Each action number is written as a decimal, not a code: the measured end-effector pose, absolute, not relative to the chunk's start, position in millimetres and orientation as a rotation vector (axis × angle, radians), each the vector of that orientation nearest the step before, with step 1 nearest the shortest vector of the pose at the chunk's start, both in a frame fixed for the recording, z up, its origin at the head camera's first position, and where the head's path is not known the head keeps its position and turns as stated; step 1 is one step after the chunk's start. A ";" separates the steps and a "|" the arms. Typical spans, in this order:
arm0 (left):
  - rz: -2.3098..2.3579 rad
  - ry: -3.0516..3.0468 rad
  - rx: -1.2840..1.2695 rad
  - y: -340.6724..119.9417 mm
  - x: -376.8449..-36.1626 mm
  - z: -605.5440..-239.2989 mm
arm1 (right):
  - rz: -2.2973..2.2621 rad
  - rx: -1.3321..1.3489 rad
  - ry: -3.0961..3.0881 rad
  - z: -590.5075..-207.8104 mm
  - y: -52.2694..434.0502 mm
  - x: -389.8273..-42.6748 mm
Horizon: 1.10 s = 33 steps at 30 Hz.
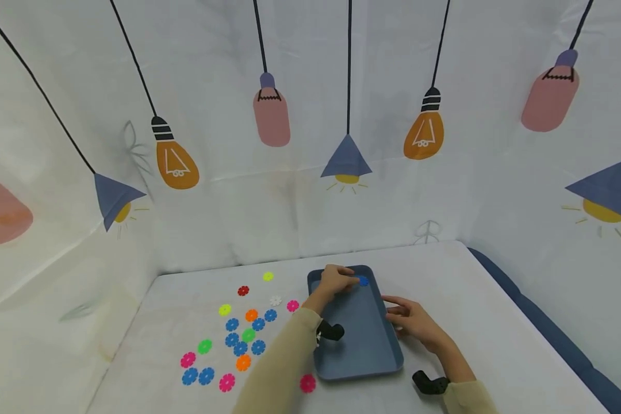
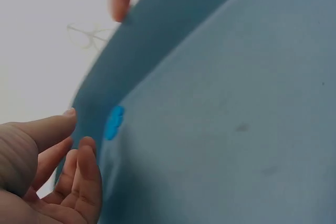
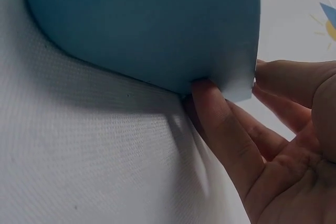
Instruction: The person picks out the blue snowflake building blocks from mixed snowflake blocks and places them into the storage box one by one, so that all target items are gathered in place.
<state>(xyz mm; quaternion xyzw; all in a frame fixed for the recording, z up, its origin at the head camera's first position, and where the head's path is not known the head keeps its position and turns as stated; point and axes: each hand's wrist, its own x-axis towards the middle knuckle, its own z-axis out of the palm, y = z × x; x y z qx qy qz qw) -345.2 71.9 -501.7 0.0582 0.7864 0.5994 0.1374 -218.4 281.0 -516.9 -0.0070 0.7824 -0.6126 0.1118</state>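
Lying in the blue tray's (image 1: 359, 339) far corner, the blue disc (image 1: 363, 280) sits just beyond the left hand (image 1: 336, 282), whose relaxed fingers hold nothing. The right hand (image 1: 411, 322) touches the tray's near wall with loose fingers; a nudge there could slide the disc away.

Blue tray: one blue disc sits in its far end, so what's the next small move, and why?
Probably draw the left hand back to the blue discs on the table: its fingers look loose, the blue disc lies in the blue tray, and the right hand touches the rim.
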 end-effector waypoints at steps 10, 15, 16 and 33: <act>1.705 2.233 0.432 45.4 -335.7 -487.9 | -1.806 -0.018 2.276 -520.1 277.4 -218.2; 1.688 2.247 0.499 33.8 -326.9 -481.5 | -1.809 -0.015 2.277 -518.3 278.4 -218.3; 1.695 2.249 0.507 31.5 -325.6 -480.7 | -1.809 -0.013 2.280 -517.9 279.0 -218.2; 1.715 2.323 0.573 -41.6 -304.0 -470.8 | -1.794 0.005 2.290 -516.4 280.3 -220.0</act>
